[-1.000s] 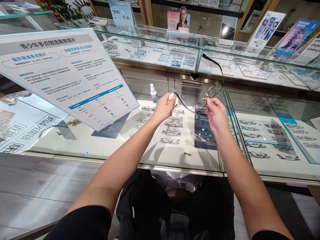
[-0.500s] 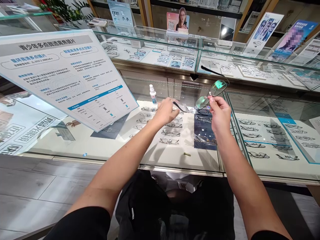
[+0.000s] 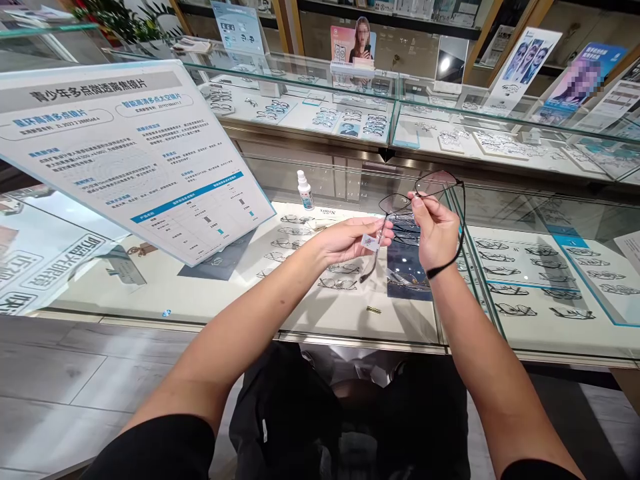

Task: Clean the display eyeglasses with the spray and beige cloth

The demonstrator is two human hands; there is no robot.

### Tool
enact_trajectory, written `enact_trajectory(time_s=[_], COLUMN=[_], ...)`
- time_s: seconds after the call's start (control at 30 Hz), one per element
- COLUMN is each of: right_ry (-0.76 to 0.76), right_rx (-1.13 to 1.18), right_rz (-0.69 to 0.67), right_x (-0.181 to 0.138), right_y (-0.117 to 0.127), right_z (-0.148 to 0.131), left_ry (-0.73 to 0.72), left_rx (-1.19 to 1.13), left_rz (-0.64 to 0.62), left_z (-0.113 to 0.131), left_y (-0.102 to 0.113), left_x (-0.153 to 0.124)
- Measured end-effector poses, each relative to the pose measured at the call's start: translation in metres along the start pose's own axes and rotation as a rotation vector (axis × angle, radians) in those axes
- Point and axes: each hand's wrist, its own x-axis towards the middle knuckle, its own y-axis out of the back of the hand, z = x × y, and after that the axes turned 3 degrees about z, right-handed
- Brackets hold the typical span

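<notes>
Eyeglasses: the thin dark-rimmed pair [image 3: 395, 202] is held up in the air above the worktop [image 3: 310, 317], between the two hands, lenses tilted and both temples unfolded.
Right hand: this hand [image 3: 438, 228] has its grip closed in a pinch, thumb and fingertips on the frame near the middle, between the lenses.
Right-side temple: it [image 3: 465, 220] curves down outside the right hand, its dark tip ending by the wrist.
Left hand: this hand [image 3: 353, 240] has its grip nearly closed, thumb and fingers at the other temple, whose tip points down towards the worktop.
Tag: a small white printed tag [image 3: 370, 242] shows at the left fingertips, against that temple.
Spray bottle: white, upright on the worktop [image 3: 305, 192], beyond the left forearm.
Display frames: rows of glasses [image 3: 339, 284] lie under the glass below the hands, with more [image 3: 516, 309] in the section to the right.
Dark blue mat: it [image 3: 407, 257] lies below the right hand, a pair of glasses on it.
Small items: a gold-coloured piece [image 3: 373, 309] near the front edge; a little blue one [image 3: 167, 313] farther left.
Sign: a large printed board [image 3: 145, 157] leans at the left.
</notes>
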Motion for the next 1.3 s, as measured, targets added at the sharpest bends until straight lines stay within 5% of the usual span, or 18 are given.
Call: enact_trajectory(time_s=[0.2, 0.43, 0.87, 0.97, 1.1, 1.3], right_ry=[-0.092, -0.368, -0.103, -0.005, 0.274, 0.591], right_rx=[0.047, 0.215, 0.049, 0.013, -0.036, 0.015], right_rz=[-0.05, -0.125, 0.007, 0.043, 0.101, 0.271], right_x=[0.004, 0.029, 0.023, 0.031, 0.056, 0.062], right_y=[0.005, 0.027, 0.022, 0.014, -0.005, -0.038], right_z=[0.003, 0.012, 0.007, -0.017, -0.07, -0.134], left_ry=[-0.262, -0.482, -1.046, -1.142, -1.259, -1.671], left_rx=[0.069, 0.199, 0.616, 0.656, 0.63, 0.661], left_rz=[0.074, 0.274, 0.541, 0.55, 0.604, 0.631], left_z=[0.005, 0.031, 0.027, 0.037, 0.08, 0.128], left_y=[0.008, 0.023, 0.016, -0.001, -0.031, -0.063], left_x=[0.004, -0.007, -0.016, -0.028, -0.051, -0.077])
